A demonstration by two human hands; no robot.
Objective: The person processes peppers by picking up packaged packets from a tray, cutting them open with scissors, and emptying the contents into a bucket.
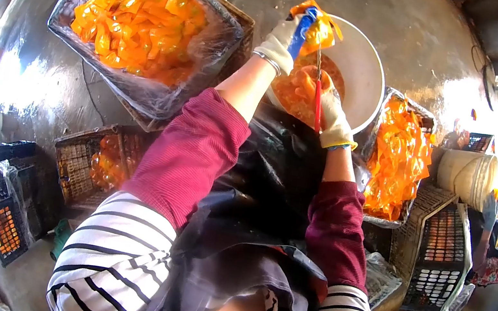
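Observation:
My left hand point(283, 42), in a pale glove, is closed on a small orange plastic bag point(321, 35) above the bucket. A blue strip point(302, 32) lies along its fingers; whether it is part of the glove I cannot tell. My right hand point(330, 113), in a pale glove with orange fingers, is closed round a red-handled tool point(318, 101). The tool's thin metal end points up towards the bag; its kind is unclear. Both hands are over a white bucket point(375, 78) containing an orange, wet-looking mass point(295, 91).
At the left stands a plastic-lined crate point(135, 95) full of orange bags point(143, 21). Another lined crate of orange bags point(397, 159) is close by my right arm. Dark crates point(440, 264) and a pale bucket point(466, 173) stand further right, near another person point(495, 243).

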